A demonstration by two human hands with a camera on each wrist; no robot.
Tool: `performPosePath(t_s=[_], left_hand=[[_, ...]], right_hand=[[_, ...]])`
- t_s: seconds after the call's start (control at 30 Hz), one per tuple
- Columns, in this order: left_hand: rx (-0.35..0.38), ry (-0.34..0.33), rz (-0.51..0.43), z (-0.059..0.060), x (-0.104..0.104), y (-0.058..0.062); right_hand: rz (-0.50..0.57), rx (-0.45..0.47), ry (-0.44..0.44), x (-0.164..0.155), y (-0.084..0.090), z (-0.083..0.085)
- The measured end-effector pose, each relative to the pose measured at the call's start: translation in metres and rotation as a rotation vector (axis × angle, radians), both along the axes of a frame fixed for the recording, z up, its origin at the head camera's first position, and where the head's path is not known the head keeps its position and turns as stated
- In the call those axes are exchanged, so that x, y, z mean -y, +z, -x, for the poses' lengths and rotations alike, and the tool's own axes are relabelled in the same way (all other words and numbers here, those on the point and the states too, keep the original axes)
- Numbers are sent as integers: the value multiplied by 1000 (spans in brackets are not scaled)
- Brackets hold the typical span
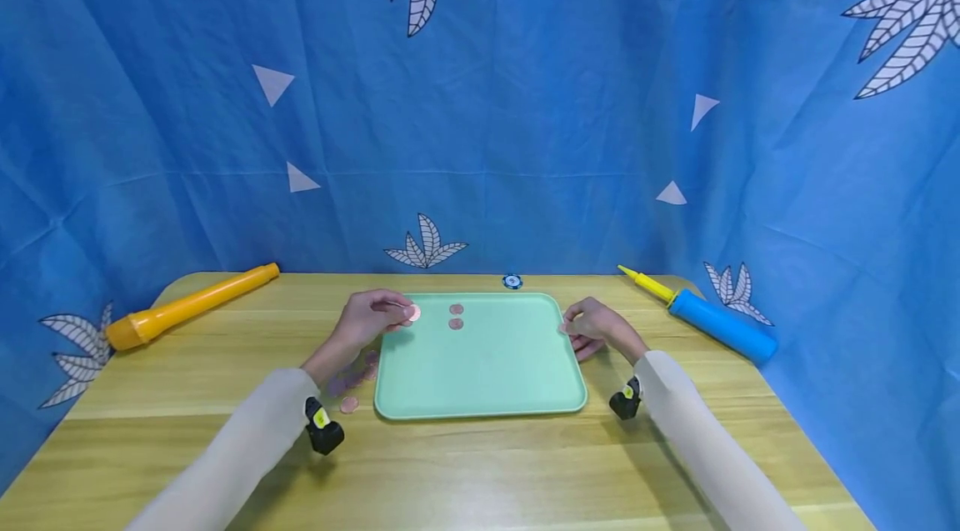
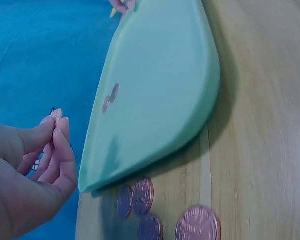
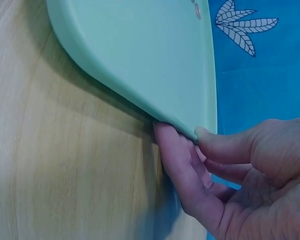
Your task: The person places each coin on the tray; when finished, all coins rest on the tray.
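Note:
A pale green tray (image 1: 480, 373) lies on the wooden table, with two copper coins (image 1: 456, 323) on it near its far edge, left of centre. Over the tray's far left corner, my left hand (image 1: 372, 316) pinches another copper coin (image 2: 57, 114) between thumb and fingertips. Several more coins (image 2: 198, 223) lie on the wood just left of the tray, partly under my left forearm in the head view. My right hand (image 1: 591, 326) grips the tray's right rim, thumb on top and fingers (image 3: 176, 155) curled beneath it.
An orange tube (image 1: 198, 302) with a wider end lies at the table's left. At the right edge is a blue and yellow hand pump (image 1: 720, 324). Behind the tray sits a dark patterned chip (image 1: 512, 282). A blue curtain (image 1: 570, 97) hangs behind the table.

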State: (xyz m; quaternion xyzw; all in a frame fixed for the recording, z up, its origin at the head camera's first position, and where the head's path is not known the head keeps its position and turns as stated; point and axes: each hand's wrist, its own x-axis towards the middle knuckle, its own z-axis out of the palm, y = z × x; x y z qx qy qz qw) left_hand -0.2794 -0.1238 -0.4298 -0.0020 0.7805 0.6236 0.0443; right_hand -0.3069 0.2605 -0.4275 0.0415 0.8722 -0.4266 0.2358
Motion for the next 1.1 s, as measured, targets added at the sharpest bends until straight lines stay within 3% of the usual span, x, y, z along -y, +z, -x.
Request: performPosePath(t_s=[0.13,0.4,0.57,0.9,1.1], left_hand=[[61,-32,-33,3,-5,-4],[94,-134,-115,7,-18,-12],[125,-154,-81,8,-32,-15],[73,-149,-4,5,-53,-25],[-24,-190,148,1,-56,-26]], right_hand=[[7,5,2,-2,-1,-1],[8,5,6,-4,-1,-1],[0,-6,8,-3,-1,0],[-7,5,12,-4,0,1],[-16,-13,28,0,1,0]])
